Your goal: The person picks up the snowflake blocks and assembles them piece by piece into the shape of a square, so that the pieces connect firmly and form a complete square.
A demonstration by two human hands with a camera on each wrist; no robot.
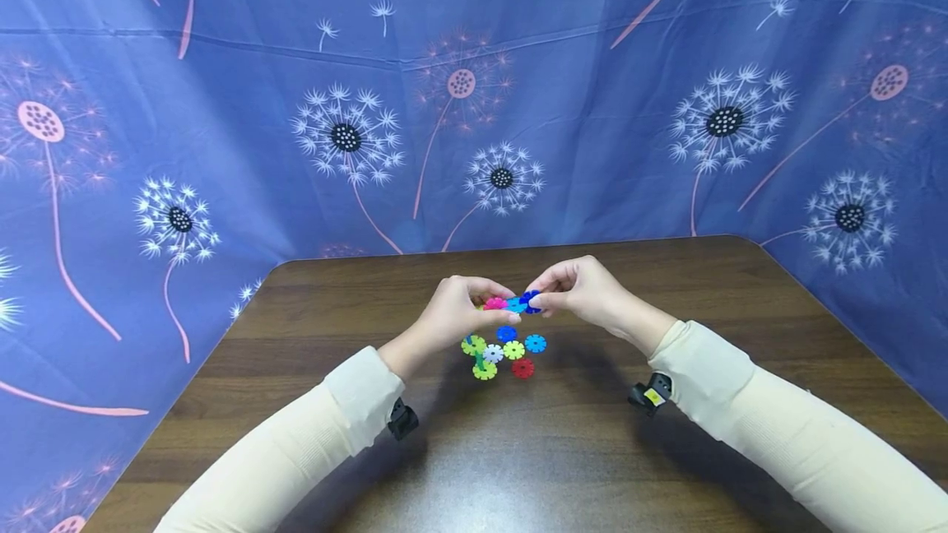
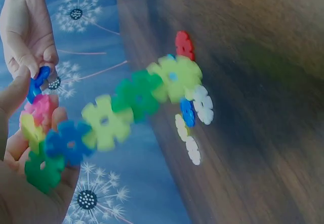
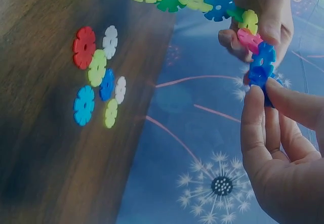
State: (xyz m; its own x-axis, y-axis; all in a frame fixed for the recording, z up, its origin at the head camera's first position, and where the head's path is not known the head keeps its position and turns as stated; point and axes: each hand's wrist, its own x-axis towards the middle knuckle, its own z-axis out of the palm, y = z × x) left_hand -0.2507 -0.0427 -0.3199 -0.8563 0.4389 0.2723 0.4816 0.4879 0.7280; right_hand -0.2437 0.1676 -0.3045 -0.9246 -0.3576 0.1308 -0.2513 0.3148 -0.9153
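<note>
Both hands are raised above the table, close together, at one end of a chain of interlocked plastic snowflake discs. My left hand (image 1: 459, 311) holds the chain between thumb and fingers near a pink disc (image 3: 249, 39) and a light blue disc (image 3: 264, 57). From there the chain hangs down through yellow-green, blue and green discs (image 2: 137, 96). My right hand (image 1: 585, 294) pinches a dark blue disc (image 1: 530, 300) between thumb and index finger, right at the light blue disc's edge. Fingertips partly cover where these two discs meet.
Several loose discs lie on the brown wooden table (image 1: 474, 467) below the hands, among them a red disc (image 1: 522, 368), a light blue one (image 1: 536, 343) and a white one (image 1: 493, 354). A blue dandelion-print cloth (image 1: 592, 146) hangs behind the table.
</note>
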